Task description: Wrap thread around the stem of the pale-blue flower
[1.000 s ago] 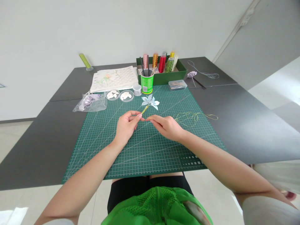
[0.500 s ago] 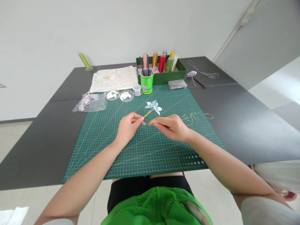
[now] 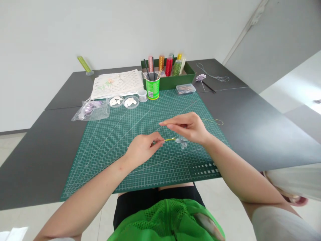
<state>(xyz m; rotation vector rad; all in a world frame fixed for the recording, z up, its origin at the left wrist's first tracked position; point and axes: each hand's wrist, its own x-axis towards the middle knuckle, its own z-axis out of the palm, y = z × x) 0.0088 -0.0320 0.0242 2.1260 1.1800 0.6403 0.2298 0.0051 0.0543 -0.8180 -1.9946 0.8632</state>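
Green cutting mat [image 3: 105, 134]: on the tabletop [image 3: 265, 134], beneath both hands.
Left hand [image 3: 142, 146]: pinches a yellow-green stem [image 3: 170, 139].
Blue flower [image 3: 182, 142]: at the stem's right end; it has swung from the far side to the right and nearer, which suggests the stem is being re-angled for handling.
Right hand [image 3: 189, 126]: now on the stem's far side, fingers close together; cannot tell whether thread is pinched.
Plastic bag [image 3: 101, 113]: far left; purple pieces inside.
Clear dishes [image 3: 137, 103]: two, side by side; white pieces in each.
Green cup [image 3: 154, 89]: black and thin pale sticks.
Clear case [image 3: 185, 89]: thin brownish items.
Green box [image 3: 173, 82]: coloured thread spools.
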